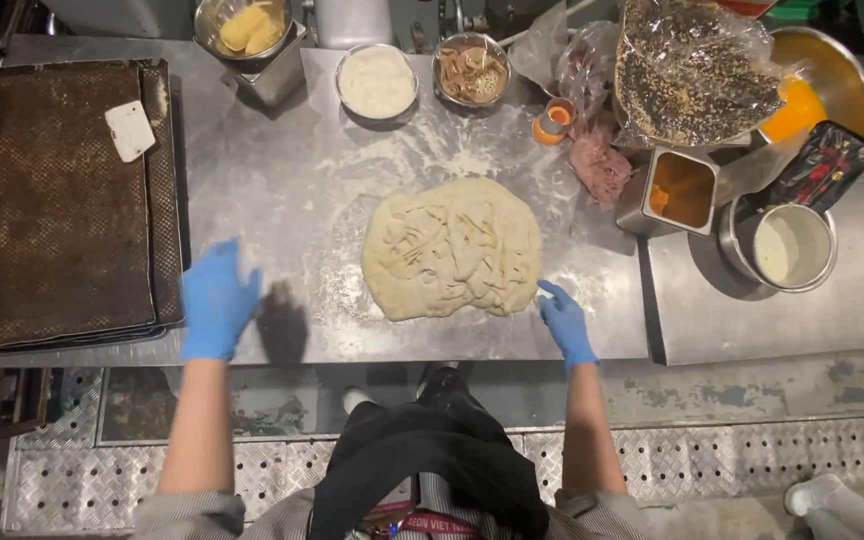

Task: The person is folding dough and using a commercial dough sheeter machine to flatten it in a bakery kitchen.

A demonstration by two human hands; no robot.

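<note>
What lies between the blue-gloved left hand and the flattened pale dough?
In the head view, only bare, flour-dusted steel table and the hand's shadow separate the left hand from the dough.

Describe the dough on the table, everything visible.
The dough is a pale cream, flattened oval slab with a wrinkled, folded top, soft looking. It lies flat near the middle of the steel table, on scattered flour. The right hand, in a blue glove, has its fingertips at the lower right edge; actual contact is hard to tell. The left hand, also gloved, is held apart from it, off to the left.
</note>
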